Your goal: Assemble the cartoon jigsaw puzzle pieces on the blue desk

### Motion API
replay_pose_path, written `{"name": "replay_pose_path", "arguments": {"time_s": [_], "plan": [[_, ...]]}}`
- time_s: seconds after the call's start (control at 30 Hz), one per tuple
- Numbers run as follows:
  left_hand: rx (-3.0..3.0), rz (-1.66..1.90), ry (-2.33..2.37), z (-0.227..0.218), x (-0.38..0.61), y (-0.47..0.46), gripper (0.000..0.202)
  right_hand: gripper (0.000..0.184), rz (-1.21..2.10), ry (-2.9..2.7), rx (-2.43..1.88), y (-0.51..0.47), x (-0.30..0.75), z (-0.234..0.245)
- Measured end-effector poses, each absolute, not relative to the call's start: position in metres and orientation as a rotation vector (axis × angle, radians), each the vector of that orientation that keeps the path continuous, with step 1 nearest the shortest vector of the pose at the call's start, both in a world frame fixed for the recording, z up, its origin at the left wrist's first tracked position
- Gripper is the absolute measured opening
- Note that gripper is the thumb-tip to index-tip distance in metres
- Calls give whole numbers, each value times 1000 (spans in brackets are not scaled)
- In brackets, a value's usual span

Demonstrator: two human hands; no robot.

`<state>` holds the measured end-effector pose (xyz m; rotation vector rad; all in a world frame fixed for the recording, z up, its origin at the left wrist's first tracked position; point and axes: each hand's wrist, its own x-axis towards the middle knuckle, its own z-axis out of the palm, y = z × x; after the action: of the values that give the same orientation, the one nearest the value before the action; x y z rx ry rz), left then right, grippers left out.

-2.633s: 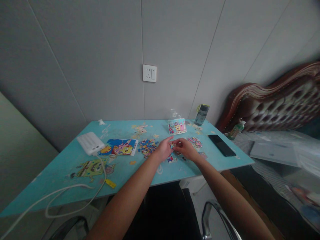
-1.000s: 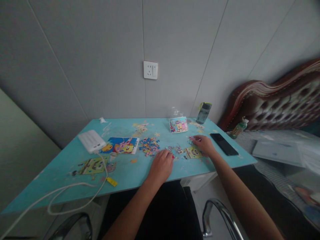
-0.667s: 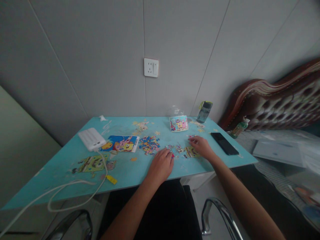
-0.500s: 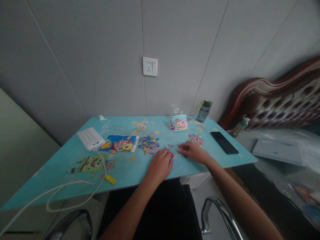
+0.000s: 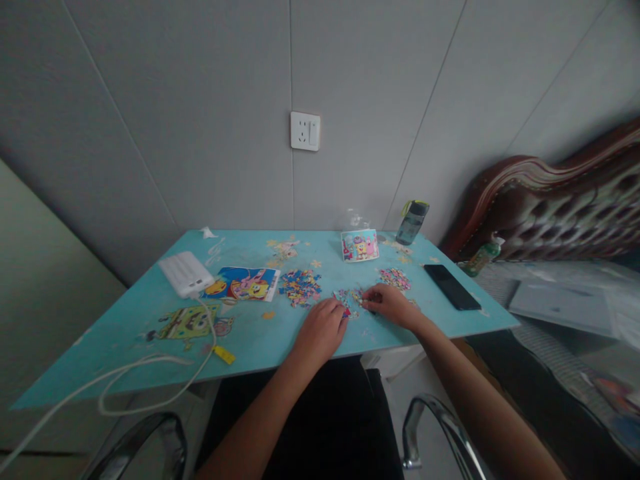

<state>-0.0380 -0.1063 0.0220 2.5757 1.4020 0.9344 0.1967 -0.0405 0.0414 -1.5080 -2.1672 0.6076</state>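
A small patch of jigsaw puzzle pieces [image 5: 354,300], partly red at the left, lies on the blue table between my two hands. My left hand [image 5: 324,325] rests at its left edge with fingers bent and close together, the tips on the red part. At the right side of the patch my right hand [image 5: 391,305] is closed, thumb and forefinger pinched on a small puzzle piece that the fingers mostly hide. A heap of blue and yellow pieces [image 5: 301,287] lies left of my left hand. Beyond my right hand is a smaller heap of pinkish pieces [image 5: 395,279].
A cartoon picture card [image 5: 360,246] leans upright at the back. Near it stands a water bottle [image 5: 413,223]. A black phone [image 5: 451,287] lies on the right. A cartoon sheet [image 5: 245,283] and a white power bank [image 5: 185,274] with a cable [image 5: 213,327] are on the left.
The view has shifted slightly. My right fingers have drawn a little closer together at the puzzle's right side; my left hand stays about where it was.
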Motion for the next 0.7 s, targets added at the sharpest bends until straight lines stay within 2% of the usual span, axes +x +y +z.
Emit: {"name": "replay_pose_path", "arguments": {"time_s": [0.5, 0.7], "plan": [[2561, 949, 1372, 18, -39, -105, 20, 24, 773, -2123, -1445, -37, 197, 43], [2586, 930, 1382, 20, -38, -106, 20, 25, 719, -2129, -1393, -35, 186, 44]]}}
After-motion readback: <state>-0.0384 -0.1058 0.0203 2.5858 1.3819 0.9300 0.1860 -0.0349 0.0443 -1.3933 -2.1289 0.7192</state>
